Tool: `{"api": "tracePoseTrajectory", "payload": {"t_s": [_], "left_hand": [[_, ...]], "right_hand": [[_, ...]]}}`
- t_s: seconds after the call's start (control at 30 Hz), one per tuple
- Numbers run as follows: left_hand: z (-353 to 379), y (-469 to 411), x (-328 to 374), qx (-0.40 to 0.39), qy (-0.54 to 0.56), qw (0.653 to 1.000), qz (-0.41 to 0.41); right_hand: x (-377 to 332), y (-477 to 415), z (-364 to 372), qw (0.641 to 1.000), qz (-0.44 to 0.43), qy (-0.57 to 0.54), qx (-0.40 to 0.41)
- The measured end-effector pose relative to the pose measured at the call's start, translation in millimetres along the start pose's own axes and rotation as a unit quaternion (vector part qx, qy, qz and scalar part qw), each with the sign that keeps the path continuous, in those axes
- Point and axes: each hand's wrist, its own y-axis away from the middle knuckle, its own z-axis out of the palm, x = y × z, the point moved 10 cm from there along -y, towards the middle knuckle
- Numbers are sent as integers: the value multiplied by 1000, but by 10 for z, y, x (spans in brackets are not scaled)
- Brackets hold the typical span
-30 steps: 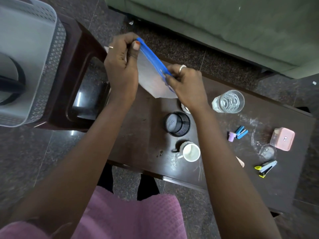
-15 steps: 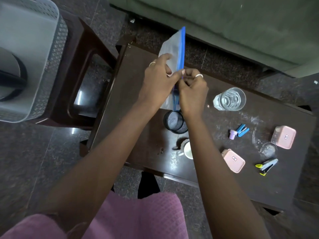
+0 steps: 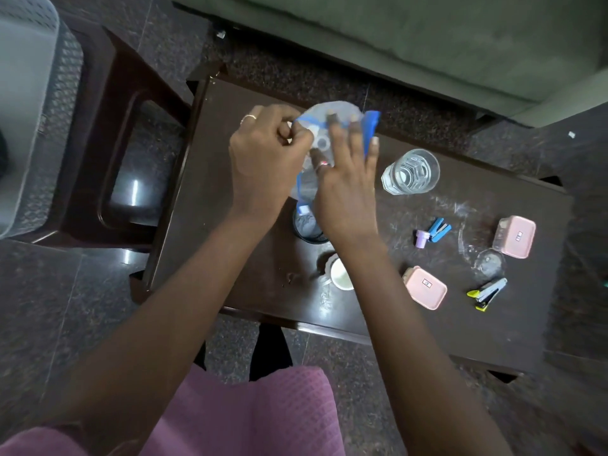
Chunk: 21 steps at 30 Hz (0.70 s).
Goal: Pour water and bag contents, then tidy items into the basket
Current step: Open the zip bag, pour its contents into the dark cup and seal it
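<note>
Bag (image 3: 329, 108): one. Thin, translucent plastic film, crumpled, with a bright blue zip strip along its mouth. It is held in the air over the far left part of the table (image 3: 230, 245), above the mesh cup. Pale round shapes show through the film; what they are cannot be told.

Left hand (image 3: 263, 159): curled, pinching the blue strip at the bag's left end.

Right hand (image 3: 345, 182): fingers straight and spread against the bag's mouth, with some fingertips showing dimly through the film.

Table: one. Dark, glossy wood, rectangular, scuffed with pale marks.

Glass (image 3: 410, 171): one. Clear, faceted, holding water, just right of the hands.

Mesh cup (image 3: 307, 229): one. Black wire mesh, round, partly hidden by the right wrist.

Mug (image 3: 340, 274): one. White, glazed.

Pink boxes: two, matte plastic with rounded corners, one near (image 3: 426, 287), one far right (image 3: 515, 236).

Blue clip (image 3: 439, 228): one, touching one lilac cap (image 3: 421, 239).

Stapler (image 3: 487, 294): one, grey and yellow.

Basket (image 3: 49, 126): one. Grey perforated plastic, on a dark stool (image 3: 108, 103) left of the table.
</note>
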Motion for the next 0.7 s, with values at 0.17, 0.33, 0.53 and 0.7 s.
{"api": "tracePoseTrajectory", "payload": {"t_s": [0.17, 0.33, 0.53, 0.7], "left_hand": [[-55, -80, -123, -16, 21, 999, -40], [44, -184, -71, -86, 50, 995, -6], [56, -238, 23, -122, 64, 988, 66], [92, -310, 47, -127, 60, 986, 95]], "right_hand": [[24, 36, -83, 996, 67, 44, -31], [-460, -32, -206, 994, -98, 3, -48], [-413, -369, 100, 980, -108, 93, -140], [-78, -262, 529, 939, -4, 109, -327]]}}
